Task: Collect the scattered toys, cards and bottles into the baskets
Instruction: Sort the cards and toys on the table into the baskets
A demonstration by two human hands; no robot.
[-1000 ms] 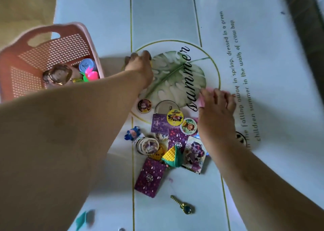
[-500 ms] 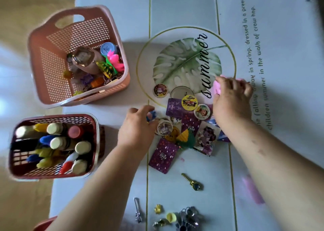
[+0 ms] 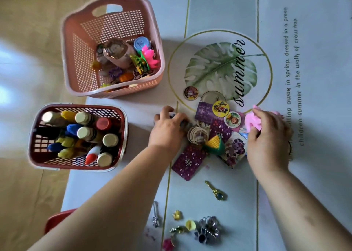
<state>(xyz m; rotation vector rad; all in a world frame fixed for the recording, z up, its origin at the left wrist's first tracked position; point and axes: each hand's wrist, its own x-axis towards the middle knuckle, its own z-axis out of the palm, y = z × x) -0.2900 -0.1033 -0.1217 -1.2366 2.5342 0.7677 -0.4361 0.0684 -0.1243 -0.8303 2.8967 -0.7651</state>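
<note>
Right hand [image 3: 266, 136] pinches the pink toy [image 3: 251, 122], left hand [image 3: 167, 129] curled but grip's unclear; pink basket [image 3: 83, 47] sits way nearer the left.

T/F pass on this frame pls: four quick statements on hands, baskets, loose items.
1. The right hand grips a pink toy. True.
2. Bottles stand in the dark red basket. True.
3. The pink basket is empty. False: the pink basket holds several toys.
4. The gold key is in a basket. False: the gold key lies on the table, nearer the person than the cards.
</note>
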